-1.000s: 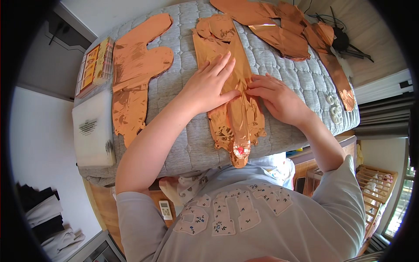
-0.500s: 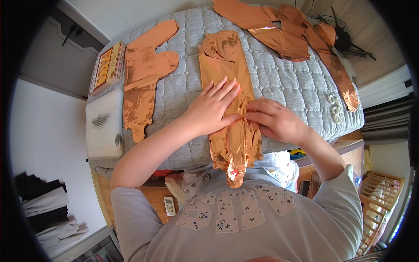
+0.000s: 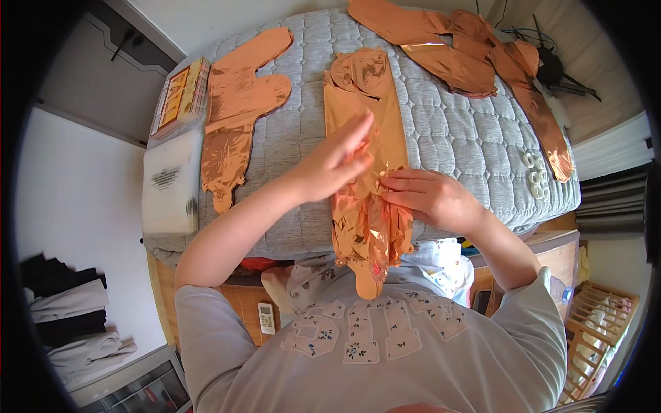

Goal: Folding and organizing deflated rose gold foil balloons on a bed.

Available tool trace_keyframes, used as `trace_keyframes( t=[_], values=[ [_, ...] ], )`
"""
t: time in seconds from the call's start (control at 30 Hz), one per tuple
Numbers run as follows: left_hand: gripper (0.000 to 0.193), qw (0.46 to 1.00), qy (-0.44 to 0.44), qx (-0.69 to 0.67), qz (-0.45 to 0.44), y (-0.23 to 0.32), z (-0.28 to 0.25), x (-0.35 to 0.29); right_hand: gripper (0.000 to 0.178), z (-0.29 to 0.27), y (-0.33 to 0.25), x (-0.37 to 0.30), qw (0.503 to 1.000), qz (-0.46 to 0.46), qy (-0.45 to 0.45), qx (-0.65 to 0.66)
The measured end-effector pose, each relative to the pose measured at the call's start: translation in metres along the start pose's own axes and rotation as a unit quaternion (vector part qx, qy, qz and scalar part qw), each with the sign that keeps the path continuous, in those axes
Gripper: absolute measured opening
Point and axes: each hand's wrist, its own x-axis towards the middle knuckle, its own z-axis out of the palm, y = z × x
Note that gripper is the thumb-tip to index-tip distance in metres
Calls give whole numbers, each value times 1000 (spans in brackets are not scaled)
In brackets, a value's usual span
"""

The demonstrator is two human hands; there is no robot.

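"Looking down from the head, how are the hands?"

"Left hand (image 3: 342,157) tilted edge-up over the copper foil balloon (image 3: 390,138), thumb apart, gripping nothing; right hand (image 3: 432,196) pinching the foil's right side."

"And the balloon?"

"Flat on the grey quilted mattress (image 3: 299,138), its lower end overhanging the near edge; a second foil balloon (image 3: 237,113) lies left; white rolls (image 3: 535,176) sit far right."

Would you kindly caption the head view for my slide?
Left hand over and right hand touching coppery foil on a quilted mattress.
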Motion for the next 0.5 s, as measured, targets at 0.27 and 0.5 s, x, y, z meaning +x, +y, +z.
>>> trace_keyframes(
  t=[0.27,0.5],
  values=[
    [101,952,-161,205,161,31,-29,-49,37,-5,-7,-10,1000,10,11,27],
    [105,915,-221,304,145,37,-3,-61,45,-1,-10,-18,998,28,-4,59]
  ],
)
